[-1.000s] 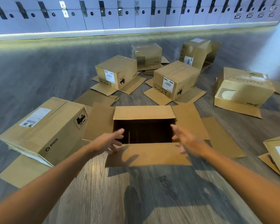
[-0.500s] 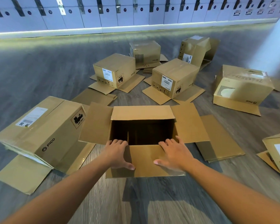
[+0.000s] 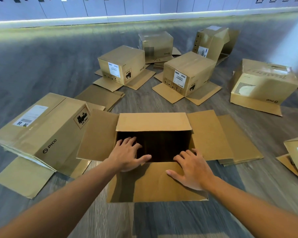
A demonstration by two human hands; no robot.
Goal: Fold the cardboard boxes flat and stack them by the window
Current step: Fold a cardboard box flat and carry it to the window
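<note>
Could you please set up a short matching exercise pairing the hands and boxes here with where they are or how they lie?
Things:
1. left hand
2. right hand
3. open box
4. box marked UN 3481

Places or states:
A. lies on its side, left of the open one
B. flat on the near flap
C. stands in the middle, flaps spread
D. fingers reach over the rim into the dark inside

Pairs: 1-D, 2-B, 3-C, 4-A
</note>
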